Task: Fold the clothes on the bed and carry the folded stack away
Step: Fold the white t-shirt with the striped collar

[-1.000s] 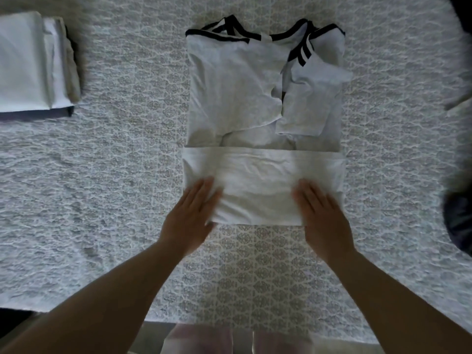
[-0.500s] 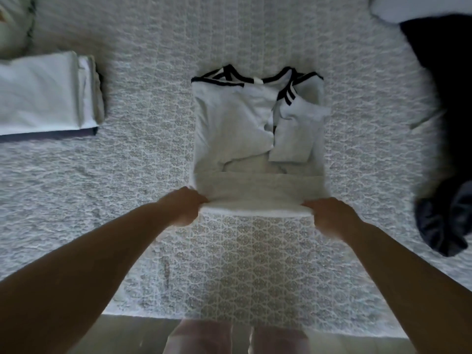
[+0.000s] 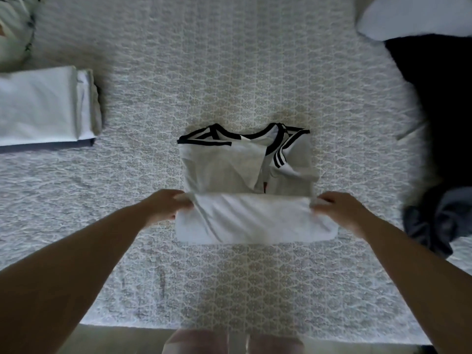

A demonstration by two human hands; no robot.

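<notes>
A white t-shirt with black collar trim and black sleeve stripes lies in the middle of the bed, sleeves folded in. Its lower part is doubled over and lifted off the cover. My left hand grips the left end of that fold and my right hand grips the right end, with the cloth stretched between them. A folded stack of white clothes on a dark base sits at the left edge of the bed.
A pile of dark unfolded clothes lies at the right side of the bed. A white pillow is at the top right, another patterned cushion at the top left. The bed's near edge runs along the bottom.
My hands went from pressing flat on the shirt's folded hem to gripping its two ends and lifting the fold up towards the collar. The camera tilted back.
</notes>
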